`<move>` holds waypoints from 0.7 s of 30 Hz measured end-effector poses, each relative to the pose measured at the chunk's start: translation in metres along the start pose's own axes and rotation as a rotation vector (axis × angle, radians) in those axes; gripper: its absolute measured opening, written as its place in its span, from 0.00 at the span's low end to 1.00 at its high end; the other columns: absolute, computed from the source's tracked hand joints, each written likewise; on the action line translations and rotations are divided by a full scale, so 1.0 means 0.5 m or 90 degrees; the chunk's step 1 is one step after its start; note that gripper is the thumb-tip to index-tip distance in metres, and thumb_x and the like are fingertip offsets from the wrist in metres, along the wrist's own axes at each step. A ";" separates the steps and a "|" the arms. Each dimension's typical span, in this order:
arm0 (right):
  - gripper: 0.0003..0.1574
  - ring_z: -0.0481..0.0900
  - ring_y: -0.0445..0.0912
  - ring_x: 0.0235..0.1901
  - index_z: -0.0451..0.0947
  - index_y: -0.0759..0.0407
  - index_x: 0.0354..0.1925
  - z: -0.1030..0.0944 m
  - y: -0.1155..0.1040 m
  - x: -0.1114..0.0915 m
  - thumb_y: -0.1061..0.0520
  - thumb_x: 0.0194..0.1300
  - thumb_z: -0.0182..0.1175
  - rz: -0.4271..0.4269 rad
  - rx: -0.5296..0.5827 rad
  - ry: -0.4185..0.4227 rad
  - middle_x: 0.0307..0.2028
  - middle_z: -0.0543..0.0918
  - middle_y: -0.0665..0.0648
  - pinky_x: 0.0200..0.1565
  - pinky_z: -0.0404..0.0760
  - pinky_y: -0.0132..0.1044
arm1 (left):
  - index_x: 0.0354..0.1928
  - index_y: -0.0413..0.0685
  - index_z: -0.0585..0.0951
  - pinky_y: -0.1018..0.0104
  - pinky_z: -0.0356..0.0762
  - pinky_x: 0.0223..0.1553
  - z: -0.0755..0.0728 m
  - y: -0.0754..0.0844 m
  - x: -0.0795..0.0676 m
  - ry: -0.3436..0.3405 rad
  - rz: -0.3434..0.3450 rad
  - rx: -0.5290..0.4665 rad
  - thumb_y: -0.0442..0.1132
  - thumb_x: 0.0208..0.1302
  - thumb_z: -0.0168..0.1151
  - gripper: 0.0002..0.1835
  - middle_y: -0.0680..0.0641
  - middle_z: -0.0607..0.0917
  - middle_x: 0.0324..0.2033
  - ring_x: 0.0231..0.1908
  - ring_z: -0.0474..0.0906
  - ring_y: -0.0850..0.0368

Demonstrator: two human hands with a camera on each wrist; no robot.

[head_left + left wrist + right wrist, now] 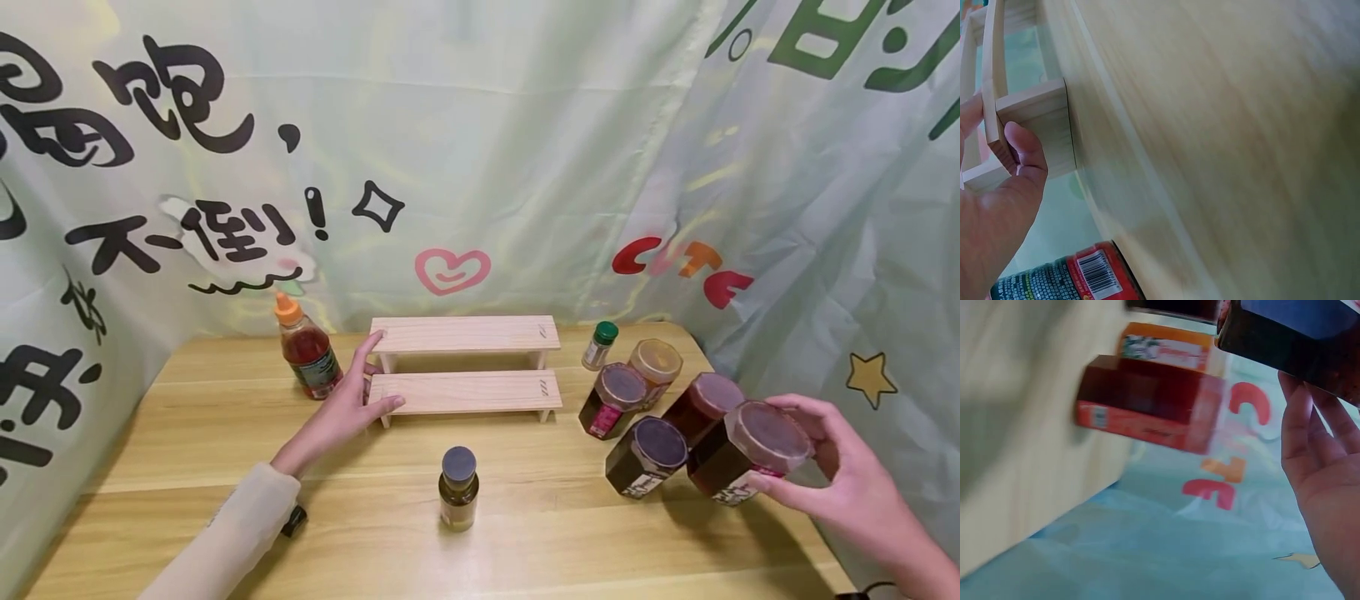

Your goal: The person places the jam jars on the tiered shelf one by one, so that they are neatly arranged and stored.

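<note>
My left hand (356, 396) grips the left end of a pale wooden two-step rack (465, 392). Its thumb lies on the lower step, and a fingertip reaches the upper one. In the left wrist view, thumb and fingers (1025, 147) close around the end of a board. On the right, my right hand (840, 467) holds a dark, many-sided jar (742, 458) by its side, tilted above the table with a shadow below. The right wrist view shows this jar (1291, 347) at the top, fingers against it.
Beside the held jar stand a red jar (701, 408), two dark jars (645, 458) (611, 404), an amber jar (656, 367) and a green-capped shaker (600, 346). A small dark-capped bottle (458, 492) is front centre. An orange-tipped squeeze bottle (309, 350) stands left of the rack. Printed cloth (525, 167) hangs behind.
</note>
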State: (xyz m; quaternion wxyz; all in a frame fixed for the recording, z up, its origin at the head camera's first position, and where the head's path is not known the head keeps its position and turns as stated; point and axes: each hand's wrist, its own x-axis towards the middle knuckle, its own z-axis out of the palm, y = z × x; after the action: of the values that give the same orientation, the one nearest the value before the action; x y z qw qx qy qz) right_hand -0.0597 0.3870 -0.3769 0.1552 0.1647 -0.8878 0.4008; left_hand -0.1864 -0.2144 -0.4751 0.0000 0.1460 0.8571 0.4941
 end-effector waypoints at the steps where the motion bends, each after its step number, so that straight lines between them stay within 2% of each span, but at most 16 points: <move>1: 0.66 0.83 0.38 0.44 0.67 0.69 0.75 -0.004 -0.005 0.005 0.85 0.39 0.81 -0.003 0.000 0.002 0.54 0.83 0.50 0.44 0.81 0.23 | 0.89 0.72 0.44 0.58 0.82 0.35 0.000 0.000 0.000 -0.001 0.000 0.001 0.37 0.69 0.79 0.61 0.34 0.77 0.55 0.37 0.80 0.48; 6: 0.66 0.83 0.38 0.47 0.67 0.70 0.75 -0.018 -0.028 0.033 0.86 0.37 0.80 -0.019 0.005 0.012 0.56 0.83 0.52 0.47 0.80 0.21 | 0.89 0.72 0.45 0.57 0.82 0.34 0.001 0.000 -0.001 0.000 0.000 0.002 0.37 0.69 0.79 0.62 0.33 0.76 0.55 0.35 0.80 0.49; 11: 0.65 0.82 0.38 0.49 0.68 0.66 0.76 -0.014 -0.052 0.063 0.83 0.41 0.82 -0.012 -0.005 0.009 0.57 0.81 0.53 0.49 0.78 0.19 | 0.89 0.74 0.44 0.58 0.82 0.32 -0.002 0.001 -0.003 0.001 -0.008 0.001 0.37 0.69 0.79 0.62 0.33 0.76 0.55 0.34 0.80 0.47; 16: 0.66 0.82 0.39 0.49 0.68 0.63 0.77 0.002 -0.071 0.096 0.81 0.42 0.83 -0.017 -0.002 0.010 0.58 0.81 0.53 0.48 0.79 0.20 | 0.89 0.73 0.42 0.59 0.82 0.30 -0.002 0.004 -0.004 -0.001 -0.011 -0.002 0.37 0.70 0.79 0.63 0.33 0.76 0.56 0.33 0.80 0.49; 21: 0.66 0.81 0.41 0.50 0.69 0.61 0.76 0.029 -0.088 0.130 0.80 0.40 0.84 -0.025 0.019 0.019 0.59 0.81 0.53 0.48 0.78 0.20 | 0.89 0.74 0.42 0.57 0.84 0.34 -0.001 0.003 -0.004 -0.005 -0.010 -0.001 0.38 0.70 0.78 0.63 0.32 0.77 0.56 0.34 0.82 0.51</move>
State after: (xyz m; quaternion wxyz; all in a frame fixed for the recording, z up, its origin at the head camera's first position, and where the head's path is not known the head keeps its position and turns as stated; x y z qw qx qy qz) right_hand -0.1017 0.3375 -0.3307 0.1735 0.1786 -0.8760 0.4131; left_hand -0.1843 -0.2145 -0.4737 0.0077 0.1414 0.8577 0.4943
